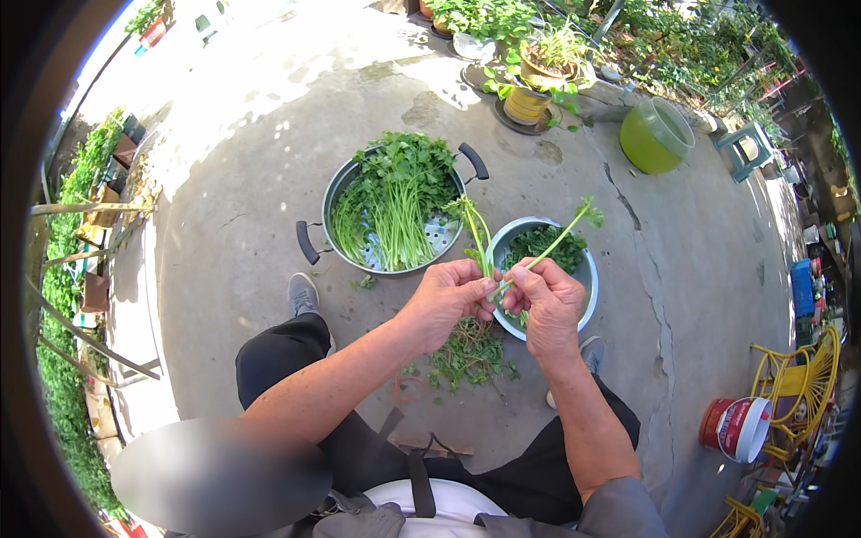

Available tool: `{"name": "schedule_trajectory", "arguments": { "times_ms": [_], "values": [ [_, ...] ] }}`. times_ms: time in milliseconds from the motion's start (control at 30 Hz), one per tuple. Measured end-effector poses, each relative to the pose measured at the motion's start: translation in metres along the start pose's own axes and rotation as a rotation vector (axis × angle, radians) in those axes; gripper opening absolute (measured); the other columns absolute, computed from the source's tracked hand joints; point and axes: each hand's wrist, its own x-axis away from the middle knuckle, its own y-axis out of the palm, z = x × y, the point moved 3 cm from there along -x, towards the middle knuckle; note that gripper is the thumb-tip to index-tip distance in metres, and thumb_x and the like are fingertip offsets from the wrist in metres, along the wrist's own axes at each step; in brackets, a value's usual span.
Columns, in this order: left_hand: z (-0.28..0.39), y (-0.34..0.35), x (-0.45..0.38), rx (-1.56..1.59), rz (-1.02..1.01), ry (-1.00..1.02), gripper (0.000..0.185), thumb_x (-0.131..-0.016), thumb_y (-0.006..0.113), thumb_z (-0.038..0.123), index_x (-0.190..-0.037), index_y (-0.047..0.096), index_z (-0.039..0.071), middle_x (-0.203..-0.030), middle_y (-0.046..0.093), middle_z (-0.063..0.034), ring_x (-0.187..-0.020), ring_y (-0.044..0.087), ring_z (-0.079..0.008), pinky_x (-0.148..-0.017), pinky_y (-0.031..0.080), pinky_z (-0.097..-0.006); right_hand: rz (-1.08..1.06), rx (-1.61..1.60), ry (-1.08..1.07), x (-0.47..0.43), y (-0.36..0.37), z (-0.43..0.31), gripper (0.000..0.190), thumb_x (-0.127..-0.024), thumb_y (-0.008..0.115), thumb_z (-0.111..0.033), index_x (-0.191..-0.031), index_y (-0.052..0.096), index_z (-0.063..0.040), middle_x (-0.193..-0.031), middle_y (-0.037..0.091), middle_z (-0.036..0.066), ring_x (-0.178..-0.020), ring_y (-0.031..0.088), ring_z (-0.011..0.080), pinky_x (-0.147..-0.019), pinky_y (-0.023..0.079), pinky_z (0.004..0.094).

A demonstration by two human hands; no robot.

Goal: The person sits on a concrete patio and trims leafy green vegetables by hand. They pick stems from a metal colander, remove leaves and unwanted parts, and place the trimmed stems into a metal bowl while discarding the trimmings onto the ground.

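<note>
My left hand (457, 296) pinches a small bunch of leafy green stalks (481, 232), which look like celery or parsley. Between the fingers of my right hand (548, 296) is a single green stalk (557, 241) with a small leafy tip, its lower end meeting the bunch. Below my hands stands a metal basin (590, 282) holding dark green leaves (548, 245). To the left, a perforated metal steamer pot (328, 222) with two black handles carries a large heap of long-stemmed greens (403, 202). Loose trimmings (474, 356) lie on the concrete between my feet.
Potted plants (528, 104) stand at the far side. Right of them are a bucket of greenish liquid (649, 138) and a plastic stool (743, 151). A red-and-white pail (734, 430) lies near a yellow chair (800, 383). Cracks run through the concrete floor (666, 329). Wooden poles (94, 208) jut in at left.
</note>
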Motion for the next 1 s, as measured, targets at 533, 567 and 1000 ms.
{"name": "schedule_trajectory", "arguments": {
  "times_ms": [533,567,1000],
  "values": [
    [0.018,-0.003,0.003,0.073,-0.027,0.08,0.022,-0.098,0.055,0.008,-0.116,0.061,-0.003,-0.088,0.061,-0.0027,-0.077,0.06,-0.0122,-0.074,0.051,-0.0281,0.15,-0.036,0.005,-0.011,-0.013,-0.009,0.009,-0.093,0.063,-0.009,-0.087,0.066,-0.003,-0.071,0.059,0.0,-0.052,0.055,0.0073,-0.047,0.04,0.02],
    [0.017,0.0,0.003,-0.064,-0.02,0.094,0.021,-0.098,0.055,0.007,-0.115,0.062,-0.003,-0.087,0.06,-0.0023,-0.077,0.059,-0.0113,-0.073,0.051,-0.0272,0.137,0.0,0.05,-0.009,-0.009,-0.007,0.009,-0.093,0.064,-0.008,-0.087,0.067,-0.002,-0.068,0.058,-0.001,-0.051,0.053,0.0059,-0.047,0.039,0.0194],
    [0.011,0.007,0.006,-0.603,-0.006,0.205,0.009,-0.093,0.059,0.003,-0.094,0.064,-0.004,-0.088,0.064,-0.0097,-0.075,0.063,-0.0147,-0.069,0.052,-0.0294,0.015,0.179,0.069,-0.002,0.001,0.008,0.008,-0.09,0.065,-0.005,-0.085,0.069,0.0,-0.067,0.06,-0.002,-0.055,0.05,0.0032,-0.048,0.038,0.0197]
  ]
}}
